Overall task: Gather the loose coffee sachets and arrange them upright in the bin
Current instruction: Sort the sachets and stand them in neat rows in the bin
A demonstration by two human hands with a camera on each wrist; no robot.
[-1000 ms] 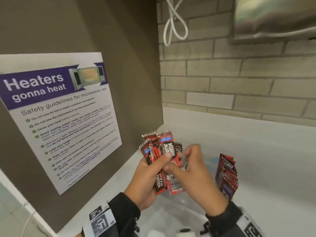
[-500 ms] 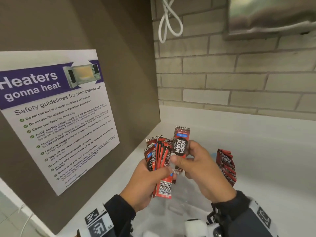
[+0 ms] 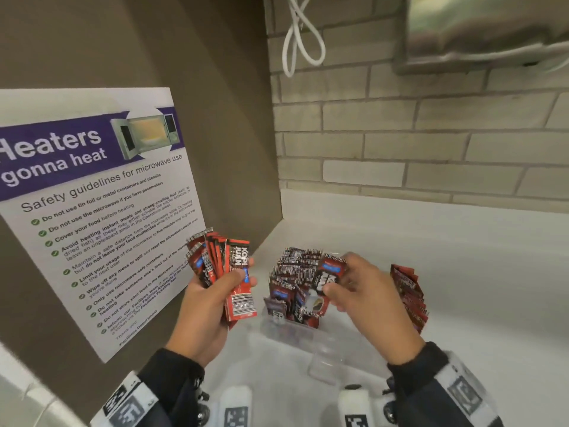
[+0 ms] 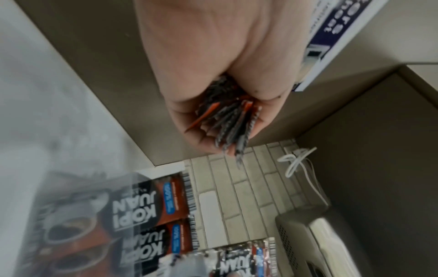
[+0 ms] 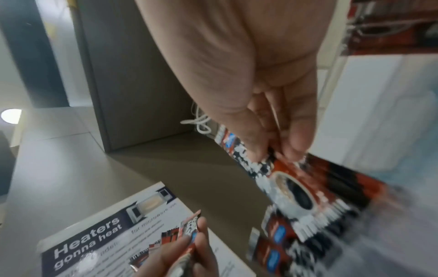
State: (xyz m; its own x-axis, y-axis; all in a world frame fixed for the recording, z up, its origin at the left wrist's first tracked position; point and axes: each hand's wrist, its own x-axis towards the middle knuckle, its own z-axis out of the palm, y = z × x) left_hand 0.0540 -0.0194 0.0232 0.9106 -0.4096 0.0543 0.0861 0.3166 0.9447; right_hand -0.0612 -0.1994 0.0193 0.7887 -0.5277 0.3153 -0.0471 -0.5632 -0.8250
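Soft, even indoor light fills my head view, bright on the white table [image 3: 462, 272] with no hard shadows, only faint shade under my hands. The brushed steel dispenser [image 3: 480, 29] up top smears into blurred streaks of glare, and the brick lines bow toward the edges. My left wrist view is soft throughout, the clear plastic bin [image 4: 71, 215] hazy. In my right wrist view the red coffee sachets [image 5: 315, 189] streak with motion blur, and a round ceiling lamp [image 5: 10, 116] glows at the left edge.

Red sachets [image 3: 295, 272] upright in clear bin [image 3: 323, 337]
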